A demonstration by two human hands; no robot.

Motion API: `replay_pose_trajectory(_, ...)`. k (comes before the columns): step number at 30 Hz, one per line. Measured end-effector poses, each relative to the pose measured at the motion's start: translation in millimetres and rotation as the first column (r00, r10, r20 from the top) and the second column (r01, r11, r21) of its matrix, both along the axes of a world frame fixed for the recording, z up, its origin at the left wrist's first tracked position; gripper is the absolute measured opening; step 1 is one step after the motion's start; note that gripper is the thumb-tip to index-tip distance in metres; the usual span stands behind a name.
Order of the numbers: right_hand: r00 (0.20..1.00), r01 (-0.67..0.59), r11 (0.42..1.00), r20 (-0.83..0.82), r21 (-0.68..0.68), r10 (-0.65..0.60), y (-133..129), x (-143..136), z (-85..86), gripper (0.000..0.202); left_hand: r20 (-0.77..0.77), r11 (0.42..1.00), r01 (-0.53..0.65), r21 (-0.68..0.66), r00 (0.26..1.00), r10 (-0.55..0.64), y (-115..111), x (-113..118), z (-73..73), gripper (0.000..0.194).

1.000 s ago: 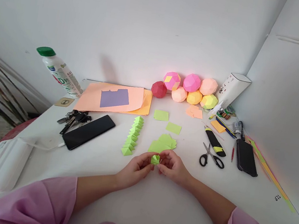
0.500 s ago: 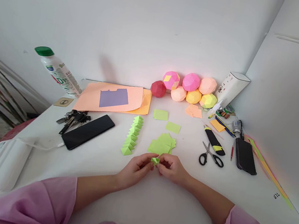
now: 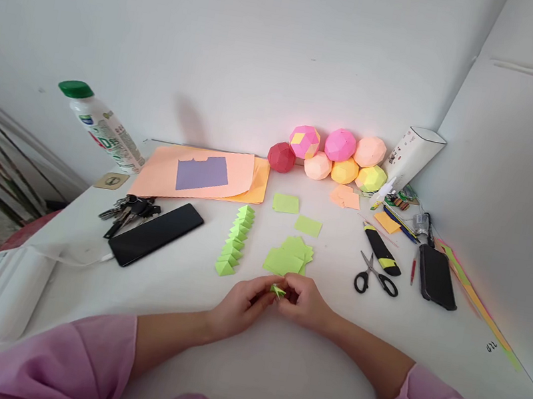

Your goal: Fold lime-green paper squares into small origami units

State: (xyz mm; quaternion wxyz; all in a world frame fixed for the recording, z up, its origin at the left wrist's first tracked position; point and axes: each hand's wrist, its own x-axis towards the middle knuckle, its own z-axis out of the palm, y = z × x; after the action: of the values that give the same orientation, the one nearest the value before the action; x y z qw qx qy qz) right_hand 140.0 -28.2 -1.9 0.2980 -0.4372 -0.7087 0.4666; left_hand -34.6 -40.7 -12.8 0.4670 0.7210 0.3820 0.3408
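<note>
Between my two hands is a small folded piece of green paper (image 3: 277,291), pinched from both sides. My left hand (image 3: 242,304) grips its left edge and my right hand (image 3: 307,302) its right edge; the fingers hide part of it. Just beyond them lies a loose pile of green paper pieces (image 3: 284,260). To the left of the pile, a row of folded green paper units (image 3: 234,241) overlaps in a line running away from me. Two flat stacks or sheets of green paper, one nearer (image 3: 308,226) and one farther (image 3: 286,203), rest behind the pile.
Scissors (image 3: 376,275), a cutter knife (image 3: 382,250) and a black phone-like device (image 3: 436,277) lie at right. Several faceted paper balls (image 3: 340,145) line the wall. At left are a smartphone (image 3: 156,235), keys (image 3: 130,210), a bottle (image 3: 100,129) and orange paper sheets (image 3: 155,168).
The green paper in my fingers has turned and looks narrower, its folds more closed. My fingers have drawn slightly closer around it. The view has shifted very slightly.
</note>
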Motion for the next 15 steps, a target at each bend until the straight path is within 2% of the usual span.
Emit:
replay_pose_trajectory(4, 1.0, -0.026, 1.0, 0.003, 0.012, 0.025, 0.3, 1.7, 2.9, 0.014, 0.01, 0.999, 0.026, 0.044, 1.0, -0.026, -0.8, 0.3, 1.9, 0.032)
replay_pose_trajectory(9, 0.999, -0.031, 0.998, 0.01, 0.047, 0.031, 0.2, 3.8, 6.4, 0.009, 0.028, 1.0, -0.009, -0.012, 1.0, 0.009, -1.5, 0.6, 2.0, 0.031)
replay_pose_trajectory(15, 1.0, -0.012, 0.994, 0.017, 0.105, 0.01, 0.2, 5.2, 2.1, 0.008, 0.016, 0.998, -0.003, -0.061, 1.0, 0.004, -0.8, -0.5, 2.4, 0.031)
